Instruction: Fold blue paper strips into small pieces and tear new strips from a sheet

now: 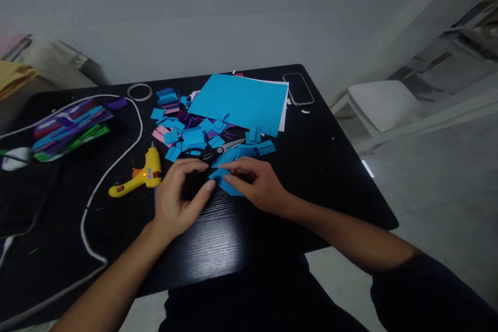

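Note:
A small blue paper piece (226,182) is held just above the front part of the black table, pinched between the thumb and fingers of my right hand (259,181). My left hand (181,192) is curved at the paper's left side, thumb and forefinger apart; its thumb tip is at the paper's left corner, and I cannot tell whether it presses on it. Black-handled scissors (220,151) lie just beyond my hands, among loose blue paper pieces (193,138). A yellow hot glue gun (143,174) rests left of my left hand, its small light glowing orange.
Large blue sheets (241,101) lie at the back, beside a phone (299,88). A tape roll (139,92) and a bundle of coloured strips (72,127) are on the left. A white cable (111,168) curves across the table (311,176). A white stool (383,104) stands right.

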Tool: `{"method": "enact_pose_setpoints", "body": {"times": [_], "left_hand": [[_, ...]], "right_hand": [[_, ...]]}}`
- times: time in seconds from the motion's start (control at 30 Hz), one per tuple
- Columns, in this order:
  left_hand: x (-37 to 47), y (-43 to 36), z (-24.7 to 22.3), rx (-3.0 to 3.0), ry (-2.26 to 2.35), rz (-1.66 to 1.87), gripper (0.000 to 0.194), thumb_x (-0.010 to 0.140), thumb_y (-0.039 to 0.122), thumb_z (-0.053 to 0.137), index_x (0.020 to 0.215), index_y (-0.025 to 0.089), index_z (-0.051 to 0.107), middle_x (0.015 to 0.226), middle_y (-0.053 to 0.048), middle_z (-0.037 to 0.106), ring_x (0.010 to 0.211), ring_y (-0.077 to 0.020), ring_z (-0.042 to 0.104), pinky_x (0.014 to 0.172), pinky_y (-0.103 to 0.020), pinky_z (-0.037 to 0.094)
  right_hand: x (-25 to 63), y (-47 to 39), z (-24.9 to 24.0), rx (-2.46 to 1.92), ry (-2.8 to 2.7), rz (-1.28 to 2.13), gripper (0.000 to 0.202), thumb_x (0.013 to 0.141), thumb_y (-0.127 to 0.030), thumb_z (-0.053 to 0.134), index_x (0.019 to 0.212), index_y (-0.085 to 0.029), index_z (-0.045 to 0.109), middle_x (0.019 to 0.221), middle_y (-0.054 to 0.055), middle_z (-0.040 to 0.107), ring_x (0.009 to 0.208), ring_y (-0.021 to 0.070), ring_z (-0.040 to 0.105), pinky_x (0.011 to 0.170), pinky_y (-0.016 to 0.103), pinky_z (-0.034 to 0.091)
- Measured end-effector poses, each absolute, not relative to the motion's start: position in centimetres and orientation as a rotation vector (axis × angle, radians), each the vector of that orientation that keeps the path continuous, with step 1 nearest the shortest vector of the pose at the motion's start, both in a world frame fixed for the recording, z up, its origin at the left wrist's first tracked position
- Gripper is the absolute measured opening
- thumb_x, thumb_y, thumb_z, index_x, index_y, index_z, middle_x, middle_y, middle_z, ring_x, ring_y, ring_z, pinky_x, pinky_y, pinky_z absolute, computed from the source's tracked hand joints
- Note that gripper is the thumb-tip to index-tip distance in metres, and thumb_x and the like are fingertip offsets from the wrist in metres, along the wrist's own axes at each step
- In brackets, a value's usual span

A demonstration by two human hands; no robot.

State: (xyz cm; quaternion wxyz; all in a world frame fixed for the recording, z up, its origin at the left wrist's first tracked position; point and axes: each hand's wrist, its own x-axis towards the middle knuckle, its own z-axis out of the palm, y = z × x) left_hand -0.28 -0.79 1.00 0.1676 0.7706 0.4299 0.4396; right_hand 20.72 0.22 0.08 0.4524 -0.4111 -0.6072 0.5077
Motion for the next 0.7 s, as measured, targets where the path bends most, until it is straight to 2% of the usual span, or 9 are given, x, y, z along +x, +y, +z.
{"method": "enact_pose_setpoints", "body": {"times": [0.07, 0.17, 0.23, 0.33, 0.43, 0.6, 0.7], "left_hand": [[-0.2, -0.7, 1.0, 2.114, 1.221, 1.170, 0.021, 0.092, 0.021, 0.070, 0.113, 0.022, 0.066, 0.100, -0.004, 0.071, 0.093, -0.0194, 0.068, 0.083, -0.033, 0.056], [0.0, -0.7, 1.1, 2.053, 1.212, 1.068, 0.004, 0.095, 0.023, 0.068, 0.097, 0.021, 0.070, 0.087, -0.001, 0.072, 0.079, -0.0155, 0.068, 0.074, -0.028, 0.054], [0.0, -0.8, 1.1, 2.032, 1.223, 1.056, 0.008, 0.095, 0.024, 0.067, 0.090, 0.021, 0.071, 0.082, 0.000, 0.073, 0.073, -0.0141, 0.067, 0.070, -0.027, 0.054], [-0.1, -1.0, 1.0, 1.955, 1.281, 1.072, 0.010, 0.096, 0.028, 0.068, 0.091, 0.021, 0.074, 0.083, 0.000, 0.075, 0.074, -0.0145, 0.068, 0.069, -0.026, 0.055], [-0.3, -1.0, 0.9, 1.831, 1.364, 1.118, 0.013, 0.095, 0.033, 0.069, 0.094, 0.022, 0.076, 0.084, 0.000, 0.076, 0.073, -0.0148, 0.068, 0.067, -0.026, 0.055], [-0.2, -1.0, 1.1, 1.658, 1.376, 1.218, 0.015, 0.091, 0.036, 0.074, 0.096, 0.021, 0.075, 0.075, 0.002, 0.073, 0.065, -0.0133, 0.066, 0.061, -0.025, 0.054], [0.0, -1.0, 1.3, 1.631, 1.343, 1.268, 0.015, 0.090, 0.033, 0.075, 0.099, 0.021, 0.074, 0.077, 0.001, 0.073, 0.067, -0.0133, 0.068, 0.064, -0.025, 0.056]], "right_hand": [[20.7, -0.1, 0.0, -1.007, -1.564, 1.214, 0.022, 0.087, -0.026, 0.077, 0.109, -0.024, 0.078, 0.095, 0.002, 0.077, 0.086, 0.0171, 0.073, 0.081, 0.032, 0.061], [20.7, -0.2, -0.1, -1.008, -1.578, 1.181, 0.024, 0.084, -0.028, 0.081, 0.108, -0.026, 0.075, 0.093, 0.000, 0.078, 0.087, 0.0176, 0.075, 0.085, 0.034, 0.062], [20.7, -0.2, 0.0, -1.009, -1.578, 1.160, 0.025, 0.084, -0.029, 0.083, 0.107, -0.026, 0.073, 0.094, 0.000, 0.079, 0.088, 0.0178, 0.076, 0.087, 0.034, 0.062], [20.9, 0.0, 0.3, -1.009, -1.562, 1.190, 0.027, 0.083, -0.029, 0.083, 0.108, -0.025, 0.073, 0.097, 0.002, 0.079, 0.090, 0.0185, 0.076, 0.088, 0.035, 0.062], [21.2, 0.3, 0.6, -1.009, -1.574, 1.244, 0.018, 0.085, -0.030, 0.081, 0.102, -0.025, 0.076, 0.098, 0.002, 0.080, 0.093, 0.0198, 0.076, 0.088, 0.036, 0.061], [21.5, 0.7, 0.6, -1.045, -1.510, 1.310, 0.015, 0.085, -0.033, 0.081, 0.096, -0.024, 0.079, 0.089, 0.000, 0.079, 0.077, 0.0174, 0.073, 0.071, 0.031, 0.059], [21.4, 0.8, 0.6, -1.031, -1.417, 1.331, 0.018, 0.081, -0.036, 0.085, 0.092, -0.024, 0.079, 0.086, 0.000, 0.079, 0.075, 0.0170, 0.073, 0.070, 0.031, 0.059]]}}
